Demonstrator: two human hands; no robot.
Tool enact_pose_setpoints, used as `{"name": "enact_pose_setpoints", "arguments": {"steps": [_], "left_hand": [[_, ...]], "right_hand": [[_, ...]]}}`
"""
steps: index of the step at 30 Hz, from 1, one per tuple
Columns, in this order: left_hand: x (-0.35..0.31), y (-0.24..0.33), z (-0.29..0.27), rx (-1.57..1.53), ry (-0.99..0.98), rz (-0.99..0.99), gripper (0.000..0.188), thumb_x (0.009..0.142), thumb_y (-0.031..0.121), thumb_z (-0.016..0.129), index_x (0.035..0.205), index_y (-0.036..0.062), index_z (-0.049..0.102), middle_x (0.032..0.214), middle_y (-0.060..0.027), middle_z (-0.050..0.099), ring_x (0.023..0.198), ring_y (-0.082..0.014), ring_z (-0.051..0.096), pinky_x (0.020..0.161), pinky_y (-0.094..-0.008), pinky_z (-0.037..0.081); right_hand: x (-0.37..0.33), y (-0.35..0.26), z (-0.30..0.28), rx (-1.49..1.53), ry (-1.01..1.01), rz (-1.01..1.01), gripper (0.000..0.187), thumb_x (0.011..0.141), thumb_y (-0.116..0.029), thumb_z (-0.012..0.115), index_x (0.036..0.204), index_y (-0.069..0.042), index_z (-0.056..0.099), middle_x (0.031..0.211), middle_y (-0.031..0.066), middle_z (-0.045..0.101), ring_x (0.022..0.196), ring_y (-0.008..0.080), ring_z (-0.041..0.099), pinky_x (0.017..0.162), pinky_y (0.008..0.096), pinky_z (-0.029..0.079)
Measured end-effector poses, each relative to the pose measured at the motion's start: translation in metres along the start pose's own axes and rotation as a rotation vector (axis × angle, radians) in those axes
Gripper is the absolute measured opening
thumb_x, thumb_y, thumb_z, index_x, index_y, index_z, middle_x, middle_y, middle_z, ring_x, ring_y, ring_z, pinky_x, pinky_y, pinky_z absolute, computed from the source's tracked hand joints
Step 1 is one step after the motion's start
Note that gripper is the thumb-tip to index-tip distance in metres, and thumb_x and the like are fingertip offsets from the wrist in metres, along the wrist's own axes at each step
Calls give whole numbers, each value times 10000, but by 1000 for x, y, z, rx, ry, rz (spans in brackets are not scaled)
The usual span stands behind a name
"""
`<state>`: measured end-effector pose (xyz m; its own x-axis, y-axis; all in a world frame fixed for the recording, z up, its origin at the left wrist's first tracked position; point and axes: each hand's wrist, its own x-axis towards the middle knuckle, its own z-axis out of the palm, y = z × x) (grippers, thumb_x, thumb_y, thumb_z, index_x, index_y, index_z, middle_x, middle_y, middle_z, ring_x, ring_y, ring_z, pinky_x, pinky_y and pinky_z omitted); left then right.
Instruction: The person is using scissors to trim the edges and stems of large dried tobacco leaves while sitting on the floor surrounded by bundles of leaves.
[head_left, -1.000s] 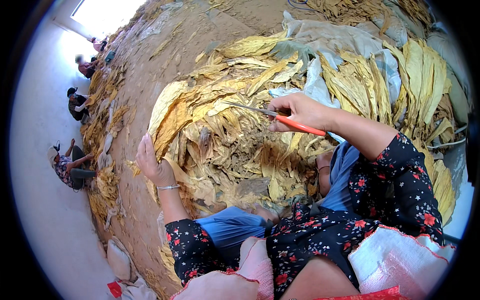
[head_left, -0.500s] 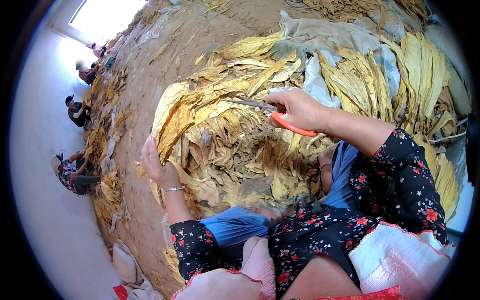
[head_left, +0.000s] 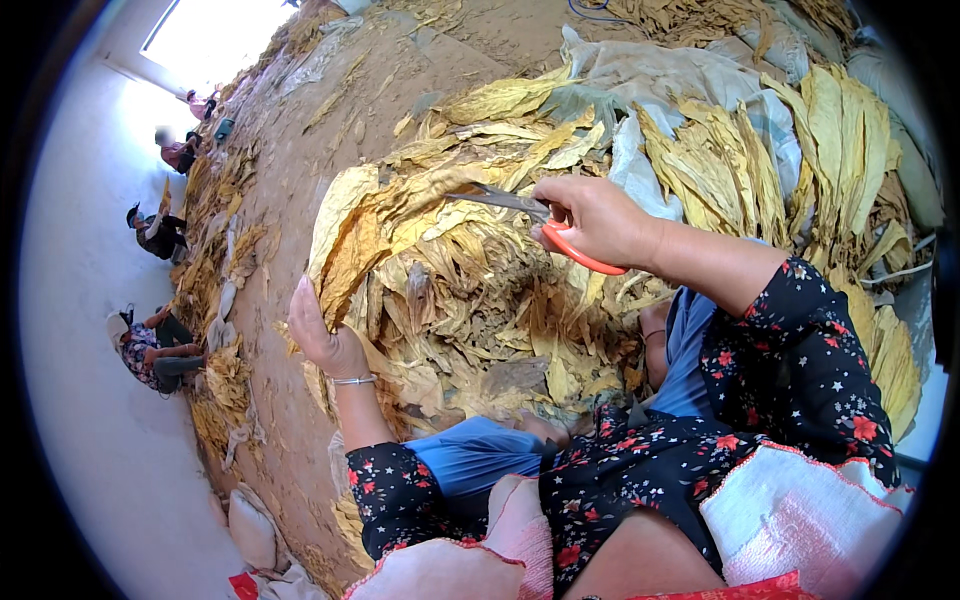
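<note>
My left hand is closed on one end of a large dried yellow-brown tobacco leaf, which arches up and over to the right. My right hand grips a pair of scissors by its orange handles. The blades point left and are spread apart at the leaf's far, narrow end. Whether they have cut into it I cannot tell. Beneath both hands lies a heap of loose dried leaves, crumpled and broken, in front of my knees.
Long yellow leaves lie in bundles at the right, beside pale plastic sheeting. Brown floor strewn with scraps stretches to the left. Several people sit along the white wall among more leaves. A pale sack stands at lower left.
The scissor blades have opened wider and moved slightly up at the leaf's narrow end. My left hand and the leaf have shifted a little to the right in view.
</note>
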<state>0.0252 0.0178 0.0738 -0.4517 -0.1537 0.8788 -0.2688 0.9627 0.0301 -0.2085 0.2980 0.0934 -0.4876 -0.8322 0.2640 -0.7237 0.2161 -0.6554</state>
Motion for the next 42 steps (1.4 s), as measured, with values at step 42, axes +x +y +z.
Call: {"name": "enact_pose_setpoints", "arguments": {"steps": [42], "left_hand": [[-7,-21,-12,33,60,4,557,686,-80,686,1217,12,547,1176,-128,580,1089,-287,542,948,-365,434]], "right_hand": [[0,46,-33,479,-457,196,411,718,-339,725,968,-69,543,767,-1,517,662,90,463,550,240,371]]}}
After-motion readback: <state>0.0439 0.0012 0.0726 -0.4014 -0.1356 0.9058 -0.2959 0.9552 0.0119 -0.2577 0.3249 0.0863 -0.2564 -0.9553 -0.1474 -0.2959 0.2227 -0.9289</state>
